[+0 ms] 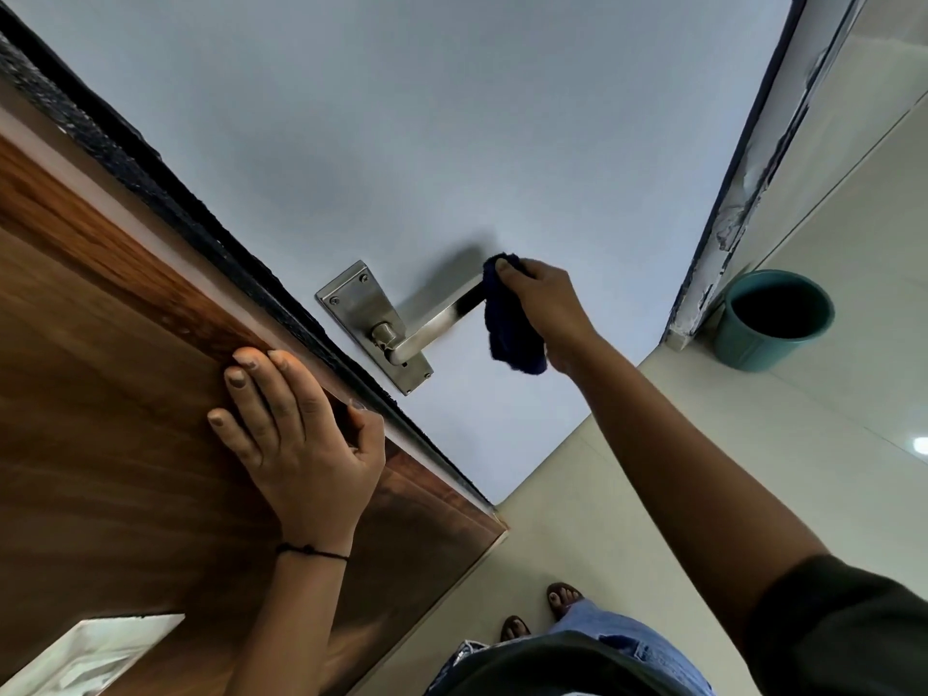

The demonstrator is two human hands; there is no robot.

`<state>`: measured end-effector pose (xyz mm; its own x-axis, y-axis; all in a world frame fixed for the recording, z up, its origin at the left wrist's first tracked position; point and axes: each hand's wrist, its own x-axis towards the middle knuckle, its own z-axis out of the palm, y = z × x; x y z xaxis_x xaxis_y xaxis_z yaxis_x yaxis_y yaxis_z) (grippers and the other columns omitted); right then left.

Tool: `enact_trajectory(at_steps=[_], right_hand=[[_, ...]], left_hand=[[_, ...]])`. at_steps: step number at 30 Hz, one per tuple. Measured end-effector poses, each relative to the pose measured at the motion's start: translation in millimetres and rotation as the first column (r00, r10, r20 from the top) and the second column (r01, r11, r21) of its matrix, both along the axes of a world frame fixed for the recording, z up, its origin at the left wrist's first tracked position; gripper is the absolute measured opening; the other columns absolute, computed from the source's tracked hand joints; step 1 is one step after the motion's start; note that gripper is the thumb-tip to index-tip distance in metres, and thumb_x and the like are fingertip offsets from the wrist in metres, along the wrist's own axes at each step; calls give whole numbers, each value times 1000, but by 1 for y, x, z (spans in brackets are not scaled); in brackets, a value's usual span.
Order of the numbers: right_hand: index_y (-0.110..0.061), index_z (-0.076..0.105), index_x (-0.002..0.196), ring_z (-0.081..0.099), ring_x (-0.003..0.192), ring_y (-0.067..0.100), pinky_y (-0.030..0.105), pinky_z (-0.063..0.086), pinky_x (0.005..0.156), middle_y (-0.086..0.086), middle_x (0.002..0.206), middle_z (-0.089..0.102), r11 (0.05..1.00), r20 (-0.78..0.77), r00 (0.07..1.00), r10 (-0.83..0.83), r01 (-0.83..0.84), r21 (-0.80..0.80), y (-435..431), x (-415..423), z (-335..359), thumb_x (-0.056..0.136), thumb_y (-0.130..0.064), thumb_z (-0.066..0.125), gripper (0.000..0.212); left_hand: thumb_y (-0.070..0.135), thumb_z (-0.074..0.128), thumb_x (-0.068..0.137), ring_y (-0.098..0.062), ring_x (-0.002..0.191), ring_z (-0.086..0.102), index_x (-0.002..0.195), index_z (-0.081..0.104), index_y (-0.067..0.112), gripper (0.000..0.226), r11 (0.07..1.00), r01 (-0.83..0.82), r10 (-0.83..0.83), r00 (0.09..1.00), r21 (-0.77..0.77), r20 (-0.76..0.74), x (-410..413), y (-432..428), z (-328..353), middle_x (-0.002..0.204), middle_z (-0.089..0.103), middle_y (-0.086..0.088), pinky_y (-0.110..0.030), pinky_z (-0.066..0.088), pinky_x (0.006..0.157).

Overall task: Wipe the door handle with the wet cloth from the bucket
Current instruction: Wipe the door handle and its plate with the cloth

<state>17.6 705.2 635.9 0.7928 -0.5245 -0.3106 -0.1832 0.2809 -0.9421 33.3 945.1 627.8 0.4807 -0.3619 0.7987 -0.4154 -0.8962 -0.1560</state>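
Near us, our left hand [296,434] lies flat on the wooden door edge [125,394], fingers spread, holding nothing. Farther right, our right hand [545,303] pinches the dark blue cloth [512,334] around the free end of the steel door handle [432,329]. The teal bucket [743,344] stands on the floor far right.

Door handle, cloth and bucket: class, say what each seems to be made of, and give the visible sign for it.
Door handle: apparently brushed steel, silvery with soft reflections, on a screwed backplate.
Cloth: dark blue, fuzzy fabric, perhaps terry or microfibre; it drapes limply from the right hand.
Bucket: teal, smooth, with a rolled rim; probably plastic, though the look leaves that open.
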Motion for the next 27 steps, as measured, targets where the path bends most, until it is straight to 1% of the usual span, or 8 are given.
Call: enact_trajectory(at_steps=[4, 8, 14, 17, 19, 21, 23, 27], right_hand=[[-9, 60, 94, 60, 73, 24, 36, 50, 72, 10, 80, 61, 977, 38, 994, -104, 95, 190, 18, 4, -16, 97, -31, 52, 24], [-9, 59, 97, 60, 81, 25, 37, 51, 75, 11, 90, 62, 945, 40, 986, -162, 144, 293, 33, 5, -19, 98, -31, 50, 24], [-9, 59, 89, 64, 76, 21, 42, 55, 78, 7, 88, 66, 908, 1, 989, -146, 134, 398, 59, 7, -19, 98, -32, 50, 26], [-5, 61, 103, 67, 81, 24, 38, 56, 73, 10, 94, 68, 911, -10, 997, -74, 72, 406, 86, 6, -23, 97, -34, 51, 31], [-4, 61, 108, 67, 87, 26, 38, 56, 77, 12, 97, 68, 911, -10, 999, -44, 45, 409, 99, 5, -23, 97, -35, 50, 34], [-7, 61, 100, 67, 88, 25, 39, 55, 82, 11, 95, 68, 932, -4, 1000, -7, 8, 361, 109, 2, -24, 97, -34, 51, 29], [-12, 60, 89, 65, 83, 21, 34, 53, 78, 8, 89, 67, 960, 4, 999, 50, -49, 277, 120, -1, -26, 97, -33, 51, 24], [-12, 61, 94, 60, 72, 12, 24, 47, 70, 0, 81, 64, 985, 31, 991, 129, -132, 108, 138, -1, -25, 95, -33, 54, 23]], left_hand=[[28, 44, 87, -16, 146, -22, 150, -9, 7, 86, 1000, -10, 10, 1000, 2, -2, 0, -2, 0, 144, 15, -28, -35, -15, 118], [29, 44, 87, -16, 145, -22, 150, 2, 5, 80, 1000, -23, 23, 1000, -5, -12, -1, -2, 0, 144, 14, -27, -35, -15, 118], [28, 46, 86, -16, 145, -22, 151, -5, 5, 86, 1000, -14, 14, 1000, -5, -3, -1, -3, 1, 144, 14, -28, -36, -14, 118], [29, 45, 87, -15, 145, -22, 150, -11, 7, 87, 1000, -13, 13, 1000, 0, -3, -1, -2, 1, 144, 14, -28, -35, -15, 118], [30, 42, 89, -15, 145, -23, 150, -12, 8, 85, 1000, -9, 9, 1000, 7, -6, -1, -2, 1, 144, 13, -28, -35, -15, 118], [33, 37, 91, -16, 145, -23, 149, -12, 7, 80, 1000, -3, 3, 1000, 14, -3, -1, -2, 0, 144, 13, -27, -35, -15, 118], [32, 37, 91, -17, 146, -22, 149, -11, 6, 80, 1000, 1, -1, 1000, 15, -3, -1, -1, 0, 145, 14, -27, -36, -15, 118], [27, 50, 85, -22, 147, -17, 149, -9, 5, 90, 1000, -7, 7, 1000, 25, -2, 1, -1, -1, 146, 15, -26, -36, -13, 118]])
